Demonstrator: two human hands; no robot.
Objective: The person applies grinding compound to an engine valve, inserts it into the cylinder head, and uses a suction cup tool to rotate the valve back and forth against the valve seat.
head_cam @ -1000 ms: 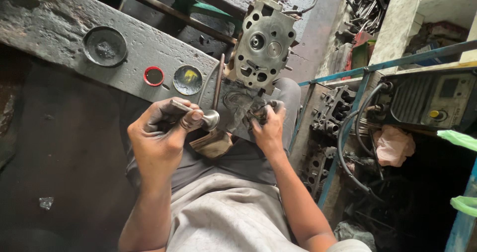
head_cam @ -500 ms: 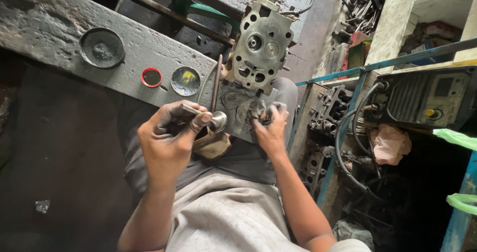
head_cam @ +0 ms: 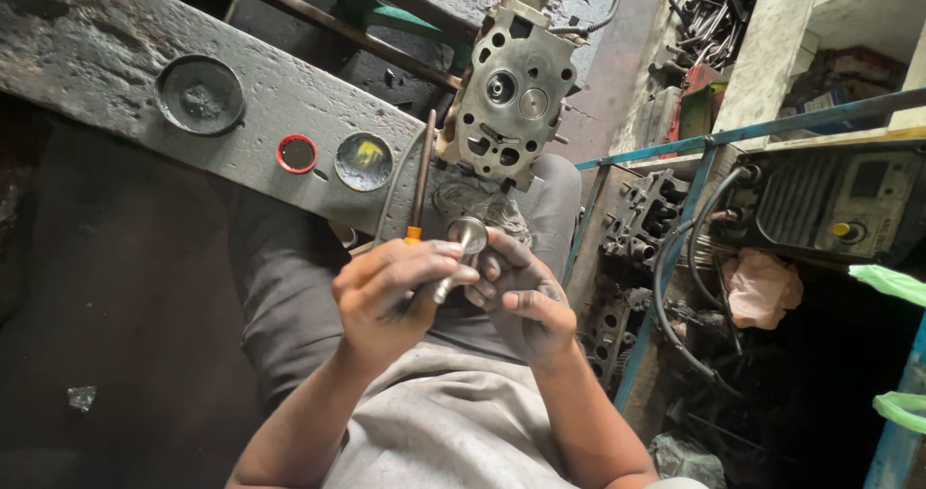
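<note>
Both hands have drawn together: the right hand (head_cam: 526, 296) now touches the valve (head_cam: 461, 248) the left hand (head_cam: 395, 291) holds.
</note>
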